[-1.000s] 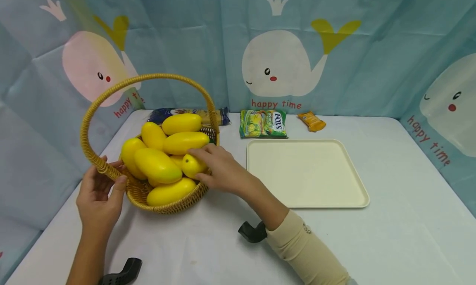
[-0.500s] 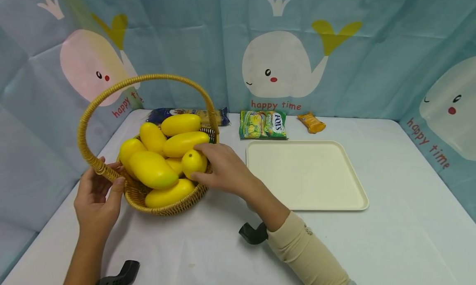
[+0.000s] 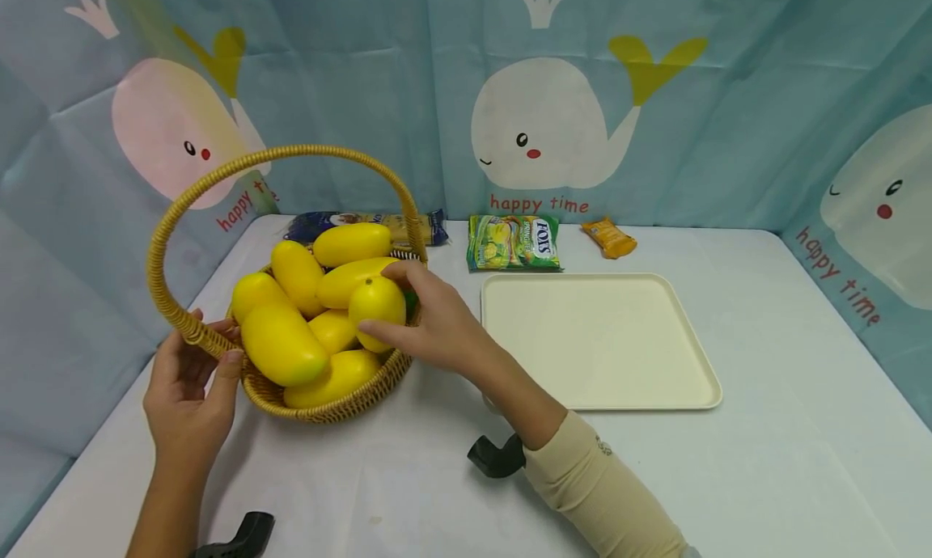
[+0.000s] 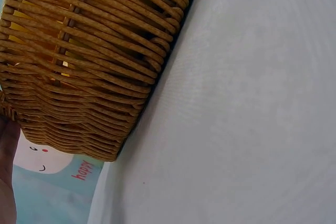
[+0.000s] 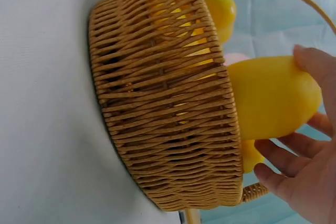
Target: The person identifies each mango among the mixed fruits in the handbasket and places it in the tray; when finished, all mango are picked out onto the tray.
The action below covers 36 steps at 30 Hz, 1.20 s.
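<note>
1. While the left hand (image 3: 188, 388) holds the basket (image 3: 320, 413), the right hand (image 3: 437, 322) grips one mango (image 3: 376, 301) between part-spread thumb and fingers, its base inside the basket below.
2. Extraction appears in hand; next, probably lift clear.

Rough wicker basket (image 5: 163, 108), smooth satiny fruits (image 3: 284, 344), matt plastic-looking tray (image 3: 597, 340), creased cloth backdrop (image 3: 386, 97)

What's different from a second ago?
The right hand has raised the yellow fruit it grips slightly, its tip now higher; the green-tipped fruit has shifted left and toward the person. Nothing was let go. The left hand stays on the side of the basket; the tray, green packet and orange packet stayed put.
</note>
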Motion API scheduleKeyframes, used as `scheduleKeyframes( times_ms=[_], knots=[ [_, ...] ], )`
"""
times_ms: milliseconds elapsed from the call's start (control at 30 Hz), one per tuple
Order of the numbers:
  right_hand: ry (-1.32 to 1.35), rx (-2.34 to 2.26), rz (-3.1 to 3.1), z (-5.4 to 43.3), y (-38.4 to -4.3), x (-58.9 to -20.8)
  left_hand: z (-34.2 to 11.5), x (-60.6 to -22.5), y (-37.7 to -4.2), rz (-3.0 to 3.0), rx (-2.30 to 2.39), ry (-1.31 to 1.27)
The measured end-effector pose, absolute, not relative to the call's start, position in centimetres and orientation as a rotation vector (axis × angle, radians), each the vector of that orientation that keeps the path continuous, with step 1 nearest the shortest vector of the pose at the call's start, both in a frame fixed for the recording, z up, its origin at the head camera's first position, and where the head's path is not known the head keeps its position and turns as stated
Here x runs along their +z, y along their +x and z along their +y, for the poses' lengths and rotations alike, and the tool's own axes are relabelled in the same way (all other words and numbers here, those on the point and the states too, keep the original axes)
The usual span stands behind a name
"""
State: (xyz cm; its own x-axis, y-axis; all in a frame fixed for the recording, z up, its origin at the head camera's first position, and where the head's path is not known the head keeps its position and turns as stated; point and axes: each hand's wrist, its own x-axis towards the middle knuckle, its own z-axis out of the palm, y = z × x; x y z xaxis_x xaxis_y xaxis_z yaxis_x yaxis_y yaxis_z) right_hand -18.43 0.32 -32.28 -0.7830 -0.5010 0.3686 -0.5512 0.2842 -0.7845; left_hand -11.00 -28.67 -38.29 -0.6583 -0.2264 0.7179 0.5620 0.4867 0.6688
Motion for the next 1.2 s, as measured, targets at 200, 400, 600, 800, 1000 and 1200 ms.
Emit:
scheduleKeyframes(
  times_ms=[200, 400, 600, 800, 1000, 1200],
  knots=[
    [0.888, 1.650, -2.337, 0.7, -18.5, -31.9, -28.7, -38.3, -11.0, -1.947, -1.236, -0.270],
    [0.864, 1.660, -2.260, 1.4, -18.8, -31.5, -28.7, -38.3, -10.9, -1.951, -1.221, -0.273],
    [0.778, 1.722, -2.216, 2.1, -19.1, -31.0, -28.6, -38.2, -10.9, -1.948, -1.214, -0.274],
    [0.631, 1.744, -2.253, 2.5, -19.1, -30.7, -28.7, -38.3, -11.0, -1.939, -1.226, -0.285],
    [0.599, 1.697, -2.294, 2.4, -19.2, -30.9, -28.6, -38.3, -11.0, -1.933, -1.227, -0.288],
    [0.705, 1.689, -2.274, 2.3, -19.6, -31.3, -28.3, -38.0, -10.9, -1.921, -1.233, -0.297]
  ],
)
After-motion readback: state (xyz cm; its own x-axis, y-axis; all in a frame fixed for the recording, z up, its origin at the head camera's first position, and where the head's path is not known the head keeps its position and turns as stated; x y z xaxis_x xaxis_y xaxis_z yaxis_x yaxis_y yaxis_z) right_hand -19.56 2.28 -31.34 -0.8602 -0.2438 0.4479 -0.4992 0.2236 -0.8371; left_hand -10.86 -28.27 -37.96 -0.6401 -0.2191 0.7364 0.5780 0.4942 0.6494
